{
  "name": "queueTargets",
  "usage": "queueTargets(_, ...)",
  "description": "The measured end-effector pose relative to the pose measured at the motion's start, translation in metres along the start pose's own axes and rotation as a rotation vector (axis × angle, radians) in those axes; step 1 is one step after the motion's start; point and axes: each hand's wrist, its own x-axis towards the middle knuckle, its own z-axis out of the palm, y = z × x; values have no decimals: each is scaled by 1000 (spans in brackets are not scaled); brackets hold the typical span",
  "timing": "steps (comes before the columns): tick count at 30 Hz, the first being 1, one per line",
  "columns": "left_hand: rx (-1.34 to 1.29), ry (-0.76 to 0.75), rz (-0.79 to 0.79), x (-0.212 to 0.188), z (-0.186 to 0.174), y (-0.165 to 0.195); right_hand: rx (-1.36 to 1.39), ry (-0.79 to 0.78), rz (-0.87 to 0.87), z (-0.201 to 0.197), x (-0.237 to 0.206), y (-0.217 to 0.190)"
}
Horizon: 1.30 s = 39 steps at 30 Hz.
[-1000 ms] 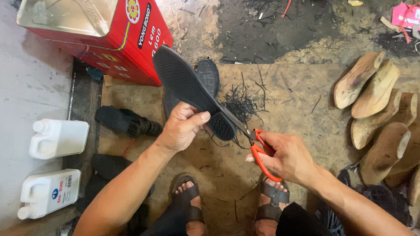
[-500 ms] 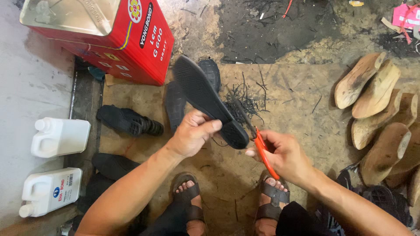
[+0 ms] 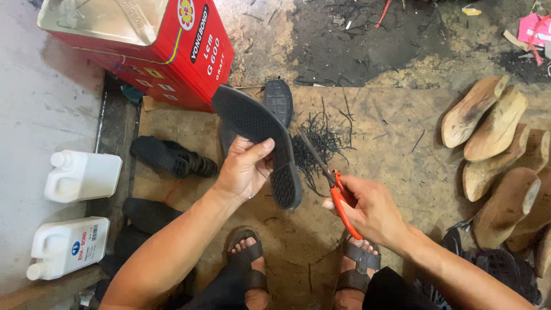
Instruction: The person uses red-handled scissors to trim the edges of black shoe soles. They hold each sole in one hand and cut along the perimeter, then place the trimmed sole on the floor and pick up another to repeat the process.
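My left hand (image 3: 244, 169) grips a black rubber shoe sole (image 3: 252, 123) near its heel end, tread side up, with the toe pointing up and left. My right hand (image 3: 373, 212) holds orange-handled scissors (image 3: 338, 195); their blades point up and left toward the sole's right edge, just apart from it. A heap of thin black rubber trimmings (image 3: 321, 143) lies on the brown mat (image 3: 390, 138) behind the scissors. My two sandalled feet (image 3: 247, 261) rest below.
A large red metal can (image 3: 172, 51) stands at the upper left. Two white plastic jugs (image 3: 80, 175) sit at the left. More black soles (image 3: 172, 158) lie on the floor. Several wooden shoe lasts (image 3: 493, 143) are stacked at the right.
My left hand has turned the sole and tipped it lower and to the right. The scissors have drawn slightly away from its edge.
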Motion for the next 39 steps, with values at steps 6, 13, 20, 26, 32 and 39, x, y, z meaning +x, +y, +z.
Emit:
queueTargets(6, 10, -32, -38, -7, 7, -18, -76, 92, -91, 5, -1, 1)
queueTargets(13, 46, -12, -104, -8, 2, -21, -128, 89, -119, 5, 0, 5)
queueTargets(20, 48, -33, -114, -4, -3, -21, -48, 79, -40, 1, 7, 3)
queueTargets(26, 18, -23, -141, -1, -6, -28, -100, 116, -166, -2, 13, 2)
queueTargets(32, 25, -33, -157, 0, -10, -30, -56, 114, -154, -2, 11, 5)
queueTargets(39, 81, -48, -109, -2, -10, -26, 210, -81, 238, -3, 11, 5)
